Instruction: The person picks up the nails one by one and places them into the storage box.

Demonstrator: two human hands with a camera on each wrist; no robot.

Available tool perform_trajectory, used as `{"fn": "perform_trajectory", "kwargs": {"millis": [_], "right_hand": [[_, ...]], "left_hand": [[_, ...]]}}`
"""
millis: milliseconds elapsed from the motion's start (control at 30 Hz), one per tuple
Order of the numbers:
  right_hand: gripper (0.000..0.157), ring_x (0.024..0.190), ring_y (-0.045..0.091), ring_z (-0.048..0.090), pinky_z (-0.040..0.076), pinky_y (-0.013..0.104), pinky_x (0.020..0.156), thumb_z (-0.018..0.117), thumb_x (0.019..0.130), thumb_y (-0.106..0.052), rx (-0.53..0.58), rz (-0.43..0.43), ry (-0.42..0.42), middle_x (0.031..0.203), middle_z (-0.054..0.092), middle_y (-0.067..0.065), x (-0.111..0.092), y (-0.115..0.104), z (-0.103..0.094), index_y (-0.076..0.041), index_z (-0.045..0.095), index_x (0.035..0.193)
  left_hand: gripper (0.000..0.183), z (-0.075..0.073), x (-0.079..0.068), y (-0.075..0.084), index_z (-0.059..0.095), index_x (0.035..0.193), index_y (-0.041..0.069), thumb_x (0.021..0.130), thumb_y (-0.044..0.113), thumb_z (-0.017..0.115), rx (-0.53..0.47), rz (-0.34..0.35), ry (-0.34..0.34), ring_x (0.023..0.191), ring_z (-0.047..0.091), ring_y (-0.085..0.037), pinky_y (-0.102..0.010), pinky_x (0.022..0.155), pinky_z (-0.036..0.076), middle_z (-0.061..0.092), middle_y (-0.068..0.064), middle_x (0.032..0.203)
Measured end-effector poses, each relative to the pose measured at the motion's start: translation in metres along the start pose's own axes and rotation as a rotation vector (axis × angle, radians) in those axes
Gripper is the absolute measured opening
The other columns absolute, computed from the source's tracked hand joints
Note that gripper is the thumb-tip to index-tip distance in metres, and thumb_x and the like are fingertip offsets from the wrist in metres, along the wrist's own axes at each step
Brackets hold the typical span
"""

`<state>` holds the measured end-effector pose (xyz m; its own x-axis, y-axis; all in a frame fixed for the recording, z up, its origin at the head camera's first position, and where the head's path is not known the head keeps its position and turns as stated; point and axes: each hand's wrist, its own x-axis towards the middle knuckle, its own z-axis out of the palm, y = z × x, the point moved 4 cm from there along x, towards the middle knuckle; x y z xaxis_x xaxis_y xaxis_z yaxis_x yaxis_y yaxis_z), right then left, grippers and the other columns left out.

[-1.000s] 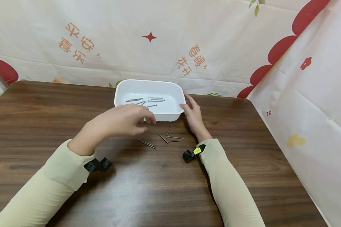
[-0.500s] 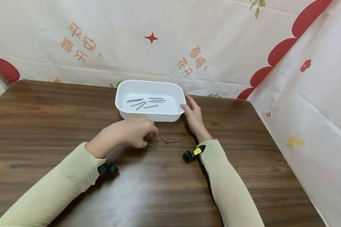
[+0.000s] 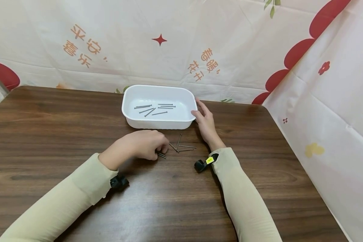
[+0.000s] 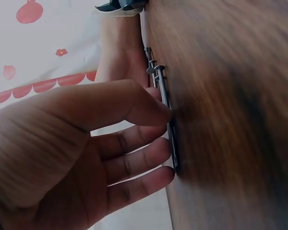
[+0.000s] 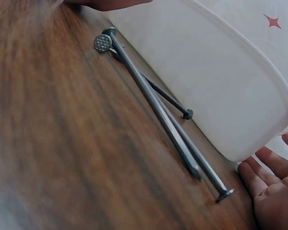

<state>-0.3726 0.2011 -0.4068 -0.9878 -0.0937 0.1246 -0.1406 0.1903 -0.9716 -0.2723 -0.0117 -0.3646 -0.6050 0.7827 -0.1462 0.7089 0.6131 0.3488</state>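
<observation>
Low over the tabletop, my left hand [image 3: 146, 144] has thumb and fingers curled around nails lying in front of the white plastic box [image 3: 160, 124]. In the left wrist view the thumb touches a nail [image 4: 163, 91] from one side, with fingertips along its other side; the index tip is partly hidden. At the box's right end my right hand [image 3: 207, 126] grips the wall, thumb over the rim and fingers outside. Several nails lie apart on the box floor. Between the hands, several more nails [image 3: 186, 150] lie loosely crossed on the wood, seen close in the right wrist view.
The brown wooden table [image 3: 169, 201] extends around the box. A printed cloth [image 3: 124, 43] hangs close behind the table's back edge and along its right side. Black cameras sit on both wrists.
My left hand has come down from in front of the box's near wall to the nails on the table, its fingers closing there. The right hand and box stay put.
</observation>
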Motion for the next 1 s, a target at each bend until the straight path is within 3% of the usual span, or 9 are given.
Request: {"fn": "perform_trajectory", "kwargs": {"millis": [167, 700, 1000], "right_hand": [[0.057, 0.13, 0.031, 0.057, 0.051, 0.032, 0.1, 0.051, 0.101, -0.017, -0.027, -0.008, 0.011, 0.147, 0.054, 0.016, 0.001, 0.003, 0.0, -0.024, 0.038, 0.156], [0.057, 0.131, 0.029, 0.057, 0.052, 0.027, 0.098, 0.05, 0.102, -0.016, -0.002, -0.008, 0.01, 0.148, 0.053, 0.016, 0.002, 0.001, 0.0, -0.023, 0.038, 0.157], [0.059, 0.132, 0.031, 0.055, 0.051, 0.026, 0.099, 0.049, 0.101, -0.011, 0.02, 0.03, -0.012, 0.149, 0.051, 0.02, -0.003, -0.008, 0.001, -0.019, 0.034, 0.158]], "left_hand": [[0.024, 0.0, 0.001, 0.001, 0.064, 0.082, 0.015, 0.068, -0.004, 0.063, -0.013, -0.022, -0.006, 0.065, 0.046, -0.008, -0.023, 0.06, 0.037, 0.049, 0.008, 0.069], [0.023, 0.0, 0.005, -0.001, 0.063, 0.082, 0.016, 0.07, -0.004, 0.062, -0.03, -0.041, -0.039, 0.061, 0.045, -0.007, -0.022, 0.057, 0.036, 0.05, 0.008, 0.066], [0.023, -0.012, 0.002, 0.002, 0.065, 0.082, 0.013, 0.071, -0.006, 0.061, -0.081, 0.028, 0.031, 0.065, 0.049, -0.007, -0.021, 0.061, 0.04, 0.054, 0.006, 0.07]]}}
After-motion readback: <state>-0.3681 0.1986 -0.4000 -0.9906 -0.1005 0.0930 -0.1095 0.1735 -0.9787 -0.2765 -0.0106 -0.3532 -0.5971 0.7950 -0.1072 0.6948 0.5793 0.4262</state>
